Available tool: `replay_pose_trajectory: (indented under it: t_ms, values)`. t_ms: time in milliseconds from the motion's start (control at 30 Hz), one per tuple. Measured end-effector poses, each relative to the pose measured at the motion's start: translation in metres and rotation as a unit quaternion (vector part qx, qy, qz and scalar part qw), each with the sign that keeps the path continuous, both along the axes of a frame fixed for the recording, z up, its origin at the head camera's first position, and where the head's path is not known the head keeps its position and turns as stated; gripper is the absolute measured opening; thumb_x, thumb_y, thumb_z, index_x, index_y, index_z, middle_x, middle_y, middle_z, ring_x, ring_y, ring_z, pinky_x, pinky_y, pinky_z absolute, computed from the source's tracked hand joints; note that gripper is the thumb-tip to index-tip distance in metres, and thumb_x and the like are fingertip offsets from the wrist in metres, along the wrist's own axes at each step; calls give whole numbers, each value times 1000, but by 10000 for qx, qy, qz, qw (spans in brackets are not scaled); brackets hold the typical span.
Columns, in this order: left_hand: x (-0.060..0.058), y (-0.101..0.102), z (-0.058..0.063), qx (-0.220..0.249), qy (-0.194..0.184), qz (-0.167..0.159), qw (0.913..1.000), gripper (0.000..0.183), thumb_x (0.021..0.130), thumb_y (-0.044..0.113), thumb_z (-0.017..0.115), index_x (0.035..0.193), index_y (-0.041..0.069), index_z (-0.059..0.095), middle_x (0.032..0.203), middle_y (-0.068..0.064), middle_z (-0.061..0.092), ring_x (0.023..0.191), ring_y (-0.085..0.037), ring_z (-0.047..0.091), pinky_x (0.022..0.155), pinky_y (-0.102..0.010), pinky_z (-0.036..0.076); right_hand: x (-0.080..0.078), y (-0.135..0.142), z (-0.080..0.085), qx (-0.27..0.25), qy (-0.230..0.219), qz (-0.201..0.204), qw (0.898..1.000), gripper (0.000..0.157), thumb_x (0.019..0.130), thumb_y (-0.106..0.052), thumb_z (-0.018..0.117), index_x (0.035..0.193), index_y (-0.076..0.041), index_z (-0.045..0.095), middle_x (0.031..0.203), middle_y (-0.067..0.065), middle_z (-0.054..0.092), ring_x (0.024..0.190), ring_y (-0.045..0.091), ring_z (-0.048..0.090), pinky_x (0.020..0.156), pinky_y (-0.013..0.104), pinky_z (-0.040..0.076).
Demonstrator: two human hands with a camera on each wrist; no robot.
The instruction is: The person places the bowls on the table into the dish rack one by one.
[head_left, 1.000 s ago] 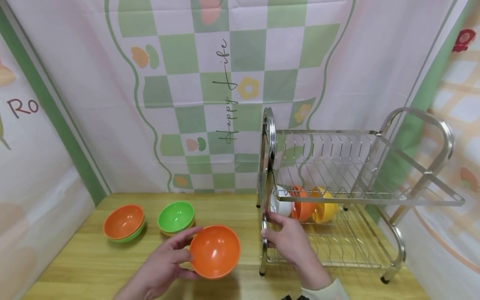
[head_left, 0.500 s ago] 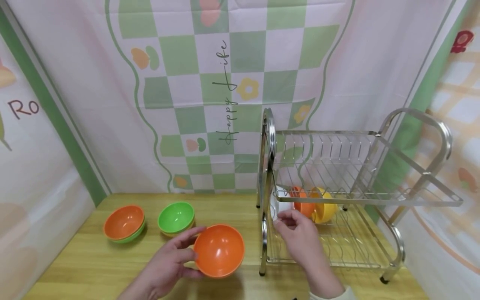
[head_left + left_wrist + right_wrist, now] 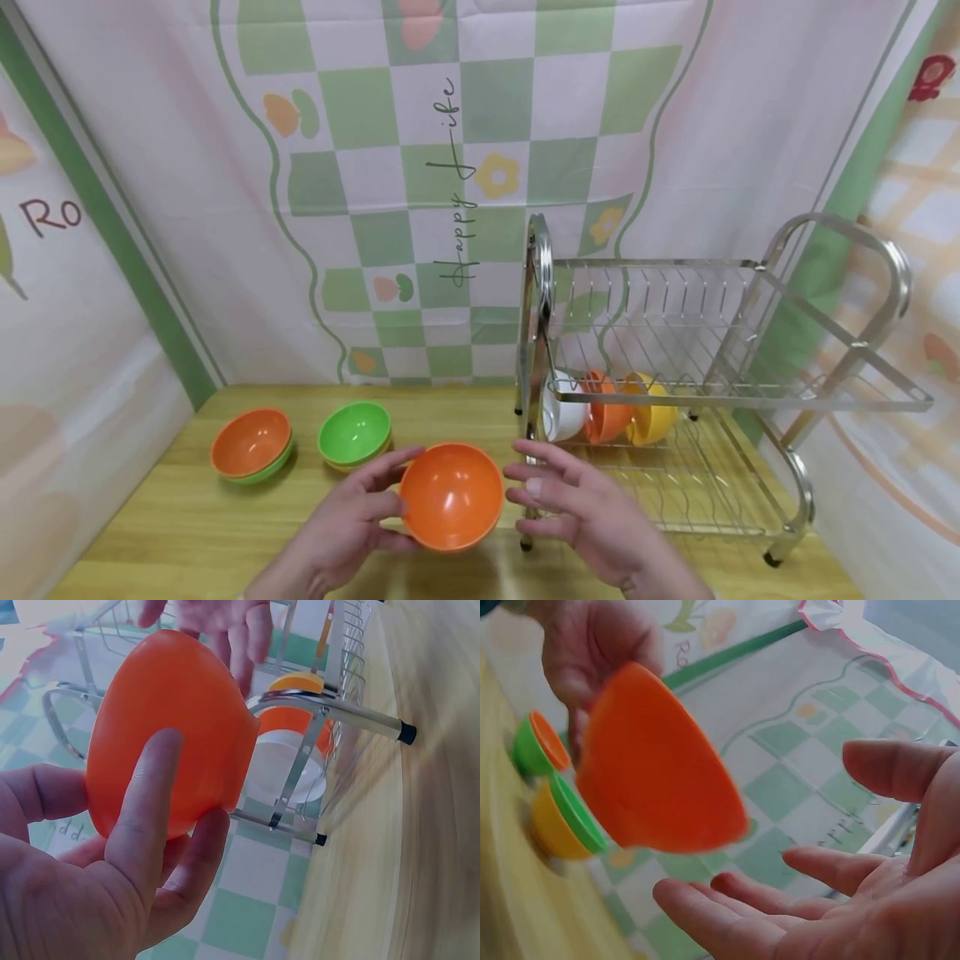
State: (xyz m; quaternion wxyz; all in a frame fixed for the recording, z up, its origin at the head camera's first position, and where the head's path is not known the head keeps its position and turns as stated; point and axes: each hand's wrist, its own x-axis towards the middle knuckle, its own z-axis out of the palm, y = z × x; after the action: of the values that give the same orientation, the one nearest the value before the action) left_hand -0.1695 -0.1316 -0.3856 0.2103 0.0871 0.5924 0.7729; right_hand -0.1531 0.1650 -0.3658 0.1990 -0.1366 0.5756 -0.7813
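An orange bowl (image 3: 452, 497) is held above the table by my left hand (image 3: 347, 521), whose fingers and thumb grip its left side. In the left wrist view the bowl's outer side (image 3: 172, 742) faces the camera. My right hand (image 3: 592, 517) is just right of the bowl, fingers spread and apart from it, as the right wrist view also shows, with nothing in the hand (image 3: 870, 900). Behind that hand, a white bowl (image 3: 564, 408), a second orange bowl (image 3: 609, 412) and a yellow bowl (image 3: 651, 412) stand on edge in the lower tier of the metal dish rack (image 3: 738, 402).
To the left on the wooden table (image 3: 172, 533) stand two small stacks: an orange bowl (image 3: 251, 442) in a green one, and a green bowl (image 3: 356, 433) in a yellow one. A patterned curtain (image 3: 420, 183) hangs behind. The rack's upper tier holds no bowls.
My right hand has left the rack near the white bowl and moved left and down, its fingers spreading beside the held bowl. My left hand has carried the orange bowl slightly right.
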Motion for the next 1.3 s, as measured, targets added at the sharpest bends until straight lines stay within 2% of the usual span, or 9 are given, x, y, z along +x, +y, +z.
replay_pose_trajectory:
  t_ms: [133,300,400,533,667,767,933,1300]
  values:
    - [1,4,3,27,-18,-61,10000,73,83,-4,59,152,3,36,146,-24,36,101,-37,62,78,-52,59,-1,-5,-5,-612,-373,438,9965,67,102,-6,53,158,-3,17,154,28,30,128,41,49,100,58,45]
    - [2,8,4,124,-45,-136,9998,73,84,-4,59,152,2,35,144,-24,37,101,-37,62,80,-53,58,-2,-9,-11,-1036,-666,705,9899,68,102,-5,53,158,-7,15,147,24,41,127,42,49,102,63,40]
    - [3,9,3,178,-66,-148,9997,72,85,-4,59,152,1,34,144,-24,37,101,-36,62,80,-53,58,-3,-9,-14,-1061,-653,739,9895,66,102,-6,52,158,-7,17,144,23,45,126,42,50,102,63,40]
    - [4,13,3,234,-119,-176,9995,71,84,-4,58,152,2,36,143,-23,38,100,-35,62,80,-53,58,-3,-10,-16,-1013,-688,770,9895,63,103,-7,50,159,-9,20,147,23,42,126,41,51,102,62,41]
    - [3,20,6,319,-110,-170,9993,71,84,-5,58,151,2,38,146,-23,37,103,-38,62,79,-53,58,-4,-9,-15,-952,-686,640,9910,62,104,-7,49,159,-10,20,145,23,43,125,41,52,103,59,42]
    - [1,25,8,384,-60,-159,9991,72,83,-5,58,152,2,37,147,-23,35,105,-40,62,78,-52,58,-5,-7,-14,-1035,-663,556,9909,61,105,-6,48,159,-10,20,142,23,45,125,41,52,103,57,43]
    - [1,29,13,413,-83,-175,9990,71,83,-5,58,151,2,38,145,-24,36,104,-40,63,77,-50,59,-6,-3,-13,-1283,-600,706,9874,57,106,-6,45,159,-10,22,142,22,46,125,40,52,103,56,44]
    - [3,34,13,547,-177,-233,9981,70,84,-5,58,150,4,40,145,-23,36,103,-39,63,78,-51,59,-4,4,-14,-1338,-714,700,9860,49,106,-4,43,153,-17,40,144,19,43,125,41,51,105,57,41]
